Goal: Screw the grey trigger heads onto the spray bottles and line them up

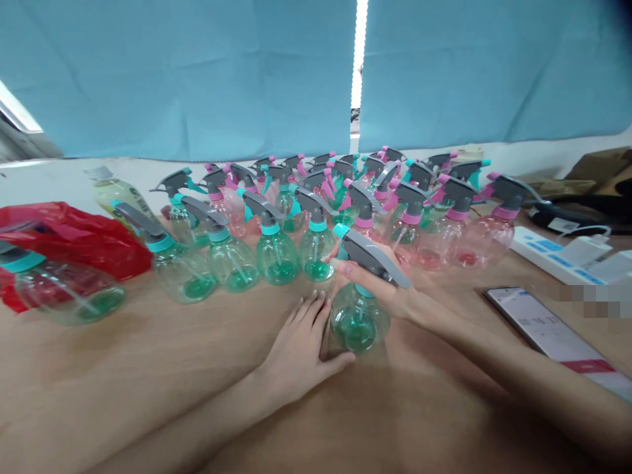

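A green-tinted spray bottle (359, 324) with a grey and turquoise trigger head stands upright in front of me. My right hand (382, 283) is closed around its neck, just below the trigger head, which hides part of the fingers. Flat on the table lies my left hand (299, 349), fingers stretched out and thumb pointing toward the base of that bottle. Whether the thumb touches the bottle I cannot tell. Behind my hands is a row of similar spray bottles, among them a green one (277, 255) and a pink one (437, 247).
More green and pink spray bottles crowd the back of the wooden table (148, 368). At left are a red plastic bag (99, 237) and a pale bottle (116, 194). A phone (553, 329) and a white power strip (553, 253) lie at right. A blue curtain (197, 79) hangs behind.
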### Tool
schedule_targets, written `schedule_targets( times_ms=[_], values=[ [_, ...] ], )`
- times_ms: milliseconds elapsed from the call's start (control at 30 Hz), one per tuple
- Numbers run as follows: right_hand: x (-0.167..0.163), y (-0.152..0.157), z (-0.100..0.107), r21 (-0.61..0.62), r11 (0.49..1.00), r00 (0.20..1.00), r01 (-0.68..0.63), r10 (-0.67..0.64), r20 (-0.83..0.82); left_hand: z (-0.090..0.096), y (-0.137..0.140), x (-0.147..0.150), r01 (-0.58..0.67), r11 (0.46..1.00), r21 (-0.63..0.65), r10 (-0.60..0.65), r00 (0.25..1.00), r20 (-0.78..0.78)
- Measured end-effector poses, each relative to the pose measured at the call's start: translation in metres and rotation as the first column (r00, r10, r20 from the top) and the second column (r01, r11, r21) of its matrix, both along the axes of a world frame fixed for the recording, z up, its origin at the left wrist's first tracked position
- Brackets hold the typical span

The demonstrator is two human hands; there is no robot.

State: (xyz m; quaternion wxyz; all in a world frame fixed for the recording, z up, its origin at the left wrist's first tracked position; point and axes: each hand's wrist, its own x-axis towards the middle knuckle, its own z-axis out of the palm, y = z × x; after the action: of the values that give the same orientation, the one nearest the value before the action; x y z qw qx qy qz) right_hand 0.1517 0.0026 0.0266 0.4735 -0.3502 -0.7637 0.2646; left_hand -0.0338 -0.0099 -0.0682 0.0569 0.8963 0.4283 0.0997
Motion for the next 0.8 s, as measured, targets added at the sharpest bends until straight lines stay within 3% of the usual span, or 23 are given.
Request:
schedule_targets(
  times_ms=[300,567,800],
  values=[
    [0.000,-0.002,0.008,0.074,0.996,0.999,0.047,-0.048,0.011,-0.001,0.000,0.000,0.017,1.000,-0.008,-0.016,1.000,0.025],
    [0.004,-0.009,0.015,0.065,0.995,0.995,0.079,-0.083,0.059,0.000,0.001,0.000,0.018,1.000,-0.009,-0.018,1.000,0.016],
    [-0.005,0.006,-0.004,-0.005,1.000,0.995,-0.027,0.026,-0.096,0.003,-0.001,0.001,0.004,1.000,-0.026,-0.004,1.000,-0.005]
  ],
)
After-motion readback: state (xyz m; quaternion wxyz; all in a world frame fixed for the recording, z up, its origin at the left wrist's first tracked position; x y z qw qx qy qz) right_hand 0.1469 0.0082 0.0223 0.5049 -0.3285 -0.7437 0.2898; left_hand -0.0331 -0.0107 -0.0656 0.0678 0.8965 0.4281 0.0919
